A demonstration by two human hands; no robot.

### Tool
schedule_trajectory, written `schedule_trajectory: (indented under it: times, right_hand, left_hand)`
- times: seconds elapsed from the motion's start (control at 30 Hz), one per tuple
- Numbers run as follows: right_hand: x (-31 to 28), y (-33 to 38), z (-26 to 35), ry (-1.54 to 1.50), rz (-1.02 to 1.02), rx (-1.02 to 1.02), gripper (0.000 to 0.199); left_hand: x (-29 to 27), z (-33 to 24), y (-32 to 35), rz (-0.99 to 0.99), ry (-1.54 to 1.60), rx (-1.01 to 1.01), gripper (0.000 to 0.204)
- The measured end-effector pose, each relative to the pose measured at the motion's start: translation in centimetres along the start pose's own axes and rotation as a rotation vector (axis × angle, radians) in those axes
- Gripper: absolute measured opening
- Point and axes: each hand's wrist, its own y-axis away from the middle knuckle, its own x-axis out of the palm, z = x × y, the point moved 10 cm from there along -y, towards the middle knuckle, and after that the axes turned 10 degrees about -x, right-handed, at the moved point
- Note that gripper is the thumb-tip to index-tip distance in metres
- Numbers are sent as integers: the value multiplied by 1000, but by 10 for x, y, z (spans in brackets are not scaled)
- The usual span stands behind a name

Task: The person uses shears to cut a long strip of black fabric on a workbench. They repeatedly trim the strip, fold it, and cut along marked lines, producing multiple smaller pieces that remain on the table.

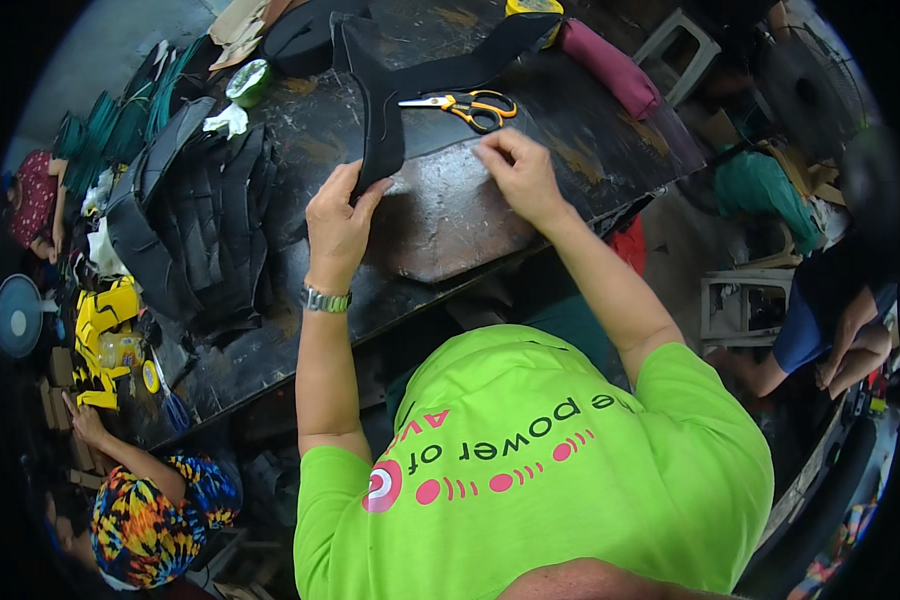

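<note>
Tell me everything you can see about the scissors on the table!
The scissors have short, silvery blades that look like metal, and two looped handles in orange and black, perhaps plastic. They lie on the dark, scuffed table, with the tips pointing left toward the branching black piece. Whether the tips touch it is hard to tell. The handles sit close to the right hand, which isn't gripping them.

bare left hand [338, 215] gripping the lower end of a branching black fabric piece [382, 125], bare right hand [523, 180] with curled fingers near orange-and-black-handled metal scissors [477, 108], stacked black fabric panels [205, 225] at left, rounded maroon bundle [610, 68] at upper right, worn dark tabletop [575, 125] beneath
</note>
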Motion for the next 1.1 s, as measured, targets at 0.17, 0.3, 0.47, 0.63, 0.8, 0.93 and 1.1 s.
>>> schedule_trajectory:
  times: [0.17,0.3,0.47,0.63,0.8,0.93,1.1]
  right_hand:
    - [3,-46,-42,473,81,-107,24]
    - [6,-45,-67,521,37,-92,28]
    - [2,-42,-74,503,24,-32,29]
    - [12,-49,-74,634,125,-19,30]
    - [20,-55,-74,706,205,-39,29]
    - [8,-51,-73,595,40,-17,24]
    - [9,-48,-79,631,36,-27,23]
  left_hand:
    - [-33,-8,8,111,644,-161,42]
    - [-50,31,-10,56,686,-288,44]
    - [-59,52,-32,-272,-512,-178,52]
    - [24,4,-59,-19,-291,128,39]
    - [117,-51,-120,92,-124,179,39]
    - [182,-66,-153,120,-252,149,59]
    - [214,-49,-180,95,-266,40,45]
